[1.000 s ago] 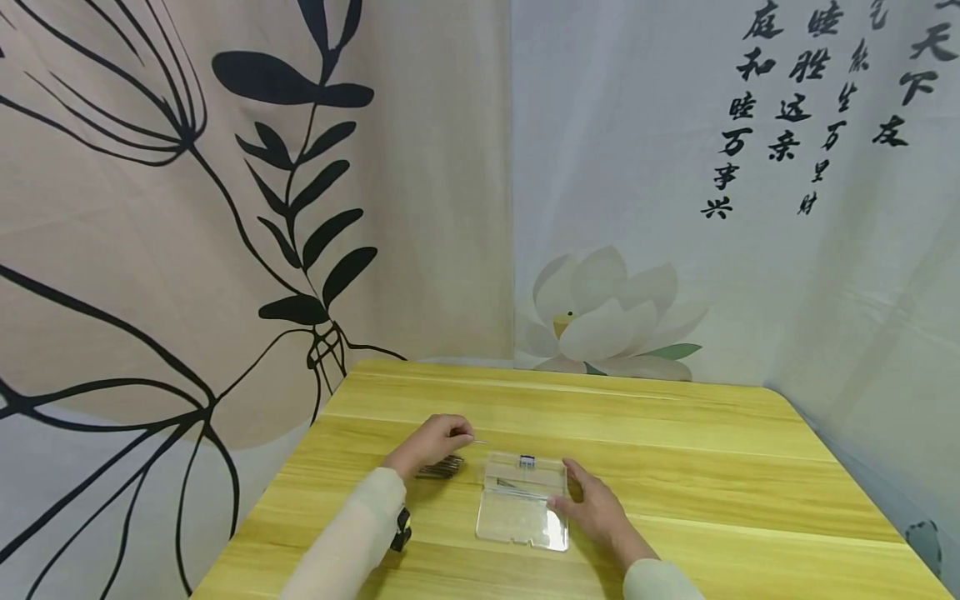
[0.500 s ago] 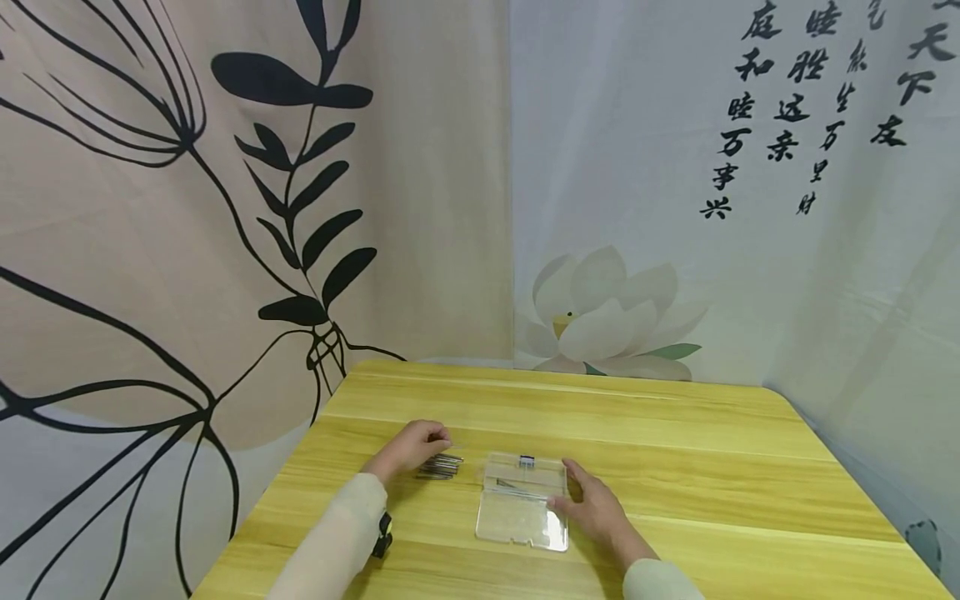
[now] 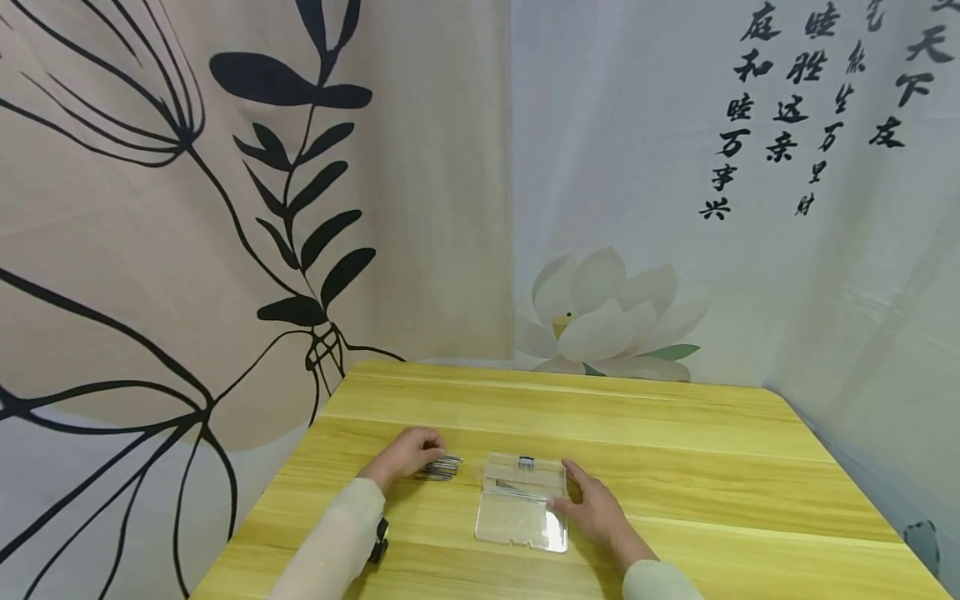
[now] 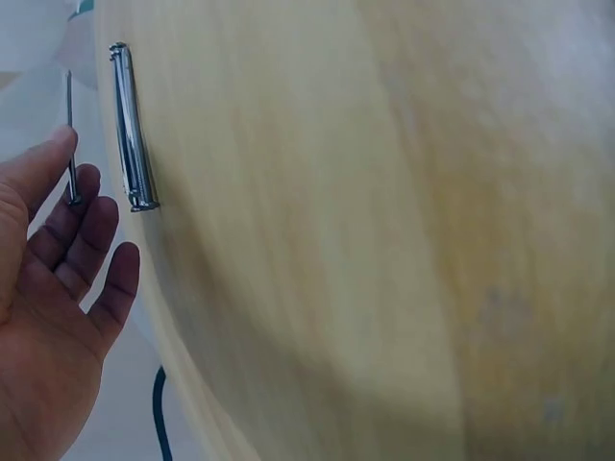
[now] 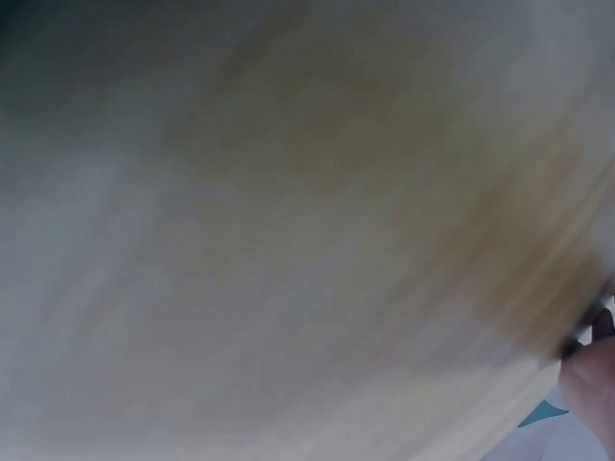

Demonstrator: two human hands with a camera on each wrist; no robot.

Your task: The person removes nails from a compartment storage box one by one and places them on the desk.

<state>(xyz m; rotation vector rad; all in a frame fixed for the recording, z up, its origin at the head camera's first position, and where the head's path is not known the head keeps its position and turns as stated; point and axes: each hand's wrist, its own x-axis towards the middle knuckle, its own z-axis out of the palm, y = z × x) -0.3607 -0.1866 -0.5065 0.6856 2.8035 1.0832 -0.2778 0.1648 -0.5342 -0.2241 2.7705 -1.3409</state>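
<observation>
My left hand (image 3: 408, 456) pinches a single thin metal nail (image 4: 70, 125) between thumb and fingertips, its flat head toward the palm. Right beside that hand, a small bundle of nails (image 3: 444, 468) lies on the table; in the left wrist view the bundled nails (image 4: 133, 134) lie side by side. A clear plastic box (image 3: 517, 521) lies with its lid unfolded, and a few thin nails (image 3: 517, 492) show in its middle. My right hand (image 3: 597, 507) grips the box's right side, thumb at the front and fingers behind. Only a blurred bit of the right hand (image 5: 591, 370) appears in the right wrist view.
The wooden table (image 3: 675, 450) extends around the box and the bundle. A patterned cloth (image 3: 435, 208) hangs behind its far edge. Close to the table's edge, a dark cable (image 4: 160, 413) hangs in the left wrist view.
My left hand has moved left and slightly down, from above the gap near the box to beside the nail bundle. The right hand and box have stayed in place.
</observation>
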